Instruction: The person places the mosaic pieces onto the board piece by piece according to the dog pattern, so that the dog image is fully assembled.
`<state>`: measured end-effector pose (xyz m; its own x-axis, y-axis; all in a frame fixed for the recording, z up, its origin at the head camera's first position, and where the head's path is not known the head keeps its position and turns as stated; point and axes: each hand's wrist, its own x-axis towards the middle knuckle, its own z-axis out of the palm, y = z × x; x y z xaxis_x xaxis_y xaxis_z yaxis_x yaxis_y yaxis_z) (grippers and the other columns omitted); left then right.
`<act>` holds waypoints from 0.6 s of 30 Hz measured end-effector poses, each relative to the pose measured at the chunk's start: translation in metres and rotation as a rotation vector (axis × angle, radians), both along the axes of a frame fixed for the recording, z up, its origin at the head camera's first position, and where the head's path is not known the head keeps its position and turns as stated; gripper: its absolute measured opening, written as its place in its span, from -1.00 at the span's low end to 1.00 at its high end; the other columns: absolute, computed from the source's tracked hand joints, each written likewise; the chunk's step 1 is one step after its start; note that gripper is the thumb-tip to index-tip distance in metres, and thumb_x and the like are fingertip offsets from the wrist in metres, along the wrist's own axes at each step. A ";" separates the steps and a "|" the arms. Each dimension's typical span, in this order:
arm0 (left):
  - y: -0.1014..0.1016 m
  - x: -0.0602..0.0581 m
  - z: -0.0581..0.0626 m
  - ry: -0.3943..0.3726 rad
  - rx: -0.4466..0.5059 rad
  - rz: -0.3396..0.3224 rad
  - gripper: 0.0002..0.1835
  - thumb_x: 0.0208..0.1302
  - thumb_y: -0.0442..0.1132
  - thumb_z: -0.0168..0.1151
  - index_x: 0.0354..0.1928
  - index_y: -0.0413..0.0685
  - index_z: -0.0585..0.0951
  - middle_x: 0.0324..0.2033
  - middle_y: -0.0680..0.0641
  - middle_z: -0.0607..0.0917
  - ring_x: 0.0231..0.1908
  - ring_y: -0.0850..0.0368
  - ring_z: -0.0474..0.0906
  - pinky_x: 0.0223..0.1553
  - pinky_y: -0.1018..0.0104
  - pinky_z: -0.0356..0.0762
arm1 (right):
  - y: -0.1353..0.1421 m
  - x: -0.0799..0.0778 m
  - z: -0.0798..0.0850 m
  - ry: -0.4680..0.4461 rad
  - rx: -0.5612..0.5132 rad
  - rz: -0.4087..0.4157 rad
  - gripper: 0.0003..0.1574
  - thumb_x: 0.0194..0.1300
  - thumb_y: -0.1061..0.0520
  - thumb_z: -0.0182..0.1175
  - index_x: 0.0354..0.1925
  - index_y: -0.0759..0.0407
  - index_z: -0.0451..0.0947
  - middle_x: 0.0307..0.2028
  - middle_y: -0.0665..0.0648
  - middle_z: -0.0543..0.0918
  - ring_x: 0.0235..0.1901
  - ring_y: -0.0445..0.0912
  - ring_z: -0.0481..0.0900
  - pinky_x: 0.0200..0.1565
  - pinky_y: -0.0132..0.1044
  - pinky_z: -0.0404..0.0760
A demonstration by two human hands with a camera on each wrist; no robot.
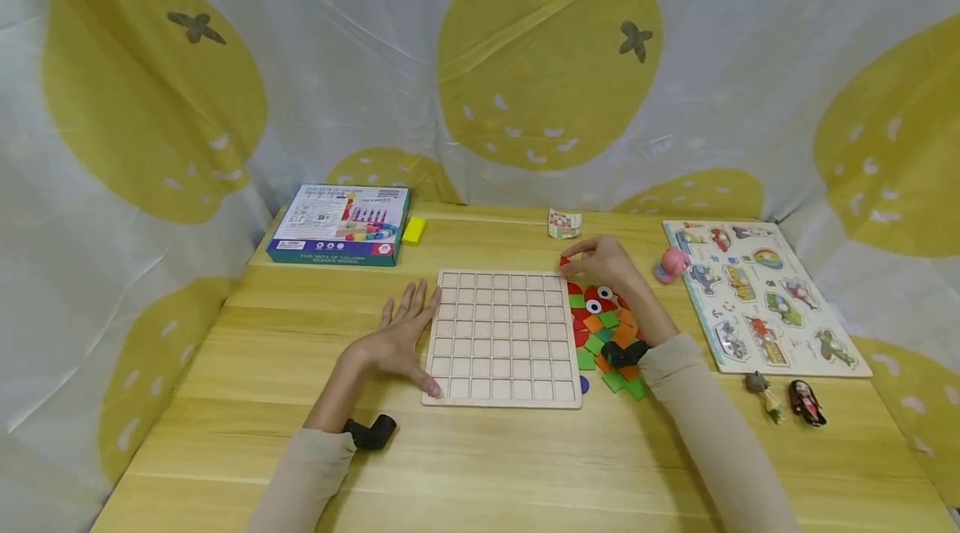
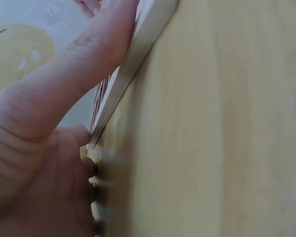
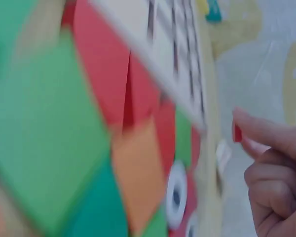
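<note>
A square wooden grid board (image 1: 502,337) with rows of shallow cells lies flat on the table. Fingers spread, my left hand (image 1: 401,339) rests along its left side, the thumb on the near left corner. Seen from the left wrist, that thumb presses over the edge of the board (image 2: 123,81). Near the far right corner, my right hand (image 1: 600,262) pinches a small red piece (image 3: 237,132) between thumb and forefinger. Under the right forearm lies a heap of flat red, green and orange pieces (image 1: 609,319), some with round eyes; the arm hides part of it.
A boxed bead set (image 1: 337,224) lies at the back left beside a yellow block (image 1: 414,230). At the back is a small patterned card (image 1: 565,223). On the right are a pink toy (image 1: 673,263), a picture puzzle board (image 1: 765,299) and two small figurines (image 1: 806,403).
</note>
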<state>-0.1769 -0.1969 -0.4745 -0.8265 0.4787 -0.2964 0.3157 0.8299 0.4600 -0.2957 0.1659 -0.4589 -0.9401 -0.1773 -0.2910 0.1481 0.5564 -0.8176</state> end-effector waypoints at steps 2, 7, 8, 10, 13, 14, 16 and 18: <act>-0.001 0.000 0.001 -0.007 0.002 -0.003 0.66 -0.50 0.35 0.57 0.52 -0.08 -0.34 0.48 -0.31 -0.47 0.48 -0.28 -0.60 0.40 -0.35 -0.54 | -0.015 0.003 0.002 -0.013 -0.044 0.012 -0.65 0.05 0.11 0.46 -0.14 0.13 0.71 -0.80 -0.08 0.14 -0.76 -0.16 0.00 -0.63 -0.33 0.09; -0.004 -0.001 0.003 -0.020 0.014 -0.009 0.68 -0.52 0.32 0.59 0.52 -0.09 -0.36 0.48 -0.31 -0.48 0.48 -0.28 -0.61 0.40 -0.36 -0.54 | -0.059 0.011 0.004 -0.005 -0.056 0.071 -0.68 -0.04 0.13 0.52 -0.22 0.10 0.75 -0.80 -0.08 0.13 -0.70 -0.15 0.00 -0.60 -0.34 0.06; -0.005 -0.001 0.003 -0.020 0.013 -0.010 0.68 -0.52 0.32 0.59 0.52 -0.08 -0.36 0.48 -0.31 -0.48 0.48 -0.28 -0.61 0.40 -0.36 -0.54 | -0.067 0.012 0.003 0.004 -0.055 0.073 -0.68 -0.06 0.14 0.53 -0.24 0.11 0.75 -0.80 -0.08 0.15 -0.69 -0.15 0.00 -0.59 -0.34 0.06; -0.004 0.000 0.004 -0.016 0.007 -0.011 0.68 -0.52 0.32 0.59 0.52 -0.08 -0.35 0.48 -0.31 -0.47 0.48 -0.27 -0.61 0.40 -0.36 -0.54 | -0.079 0.012 0.000 0.016 -0.045 0.064 -0.67 -0.10 0.16 0.55 -0.26 0.13 0.76 -0.81 -0.07 0.25 -0.68 -0.15 0.07 -0.58 -0.35 0.12; -0.003 0.000 0.003 -0.007 0.005 -0.014 0.67 -0.52 0.33 0.59 0.52 -0.08 -0.34 0.48 -0.31 -0.47 0.48 -0.27 -0.60 0.40 -0.36 -0.52 | -0.090 0.012 -0.004 0.023 -0.031 0.037 -0.66 -0.15 0.17 0.57 -0.29 0.16 0.76 -0.79 -0.05 0.45 -0.67 -0.18 0.20 -0.56 -0.37 0.21; -0.003 0.000 0.003 -0.007 0.005 -0.014 0.67 -0.52 0.33 0.59 0.52 -0.08 -0.34 0.48 -0.31 -0.47 0.48 -0.27 -0.60 0.40 -0.36 -0.52 | -0.093 0.012 -0.005 0.024 -0.030 0.032 -0.65 -0.16 0.17 0.58 -0.30 0.16 0.76 -0.79 -0.04 0.49 -0.68 -0.19 0.23 -0.57 -0.38 0.23; -0.002 0.000 0.003 -0.007 0.011 -0.013 0.67 -0.52 0.32 0.59 0.52 -0.08 -0.34 0.48 -0.31 -0.46 0.48 -0.27 -0.59 0.40 -0.36 -0.52 | -0.095 0.013 -0.006 0.019 -0.020 0.026 -0.64 -0.18 0.15 0.59 -0.30 0.14 0.76 -0.72 -0.02 0.58 -0.65 -0.20 0.30 -0.54 -0.38 0.28; -0.001 0.000 0.003 -0.005 0.020 -0.012 0.66 -0.51 0.32 0.60 0.52 -0.10 -0.33 0.48 -0.32 -0.46 0.48 -0.29 -0.58 0.40 -0.37 -0.51 | -0.096 0.013 -0.006 0.024 -0.021 0.021 -0.63 -0.20 0.15 0.60 -0.31 0.12 0.77 -0.61 -0.01 0.64 -0.60 -0.19 0.34 -0.51 -0.38 0.31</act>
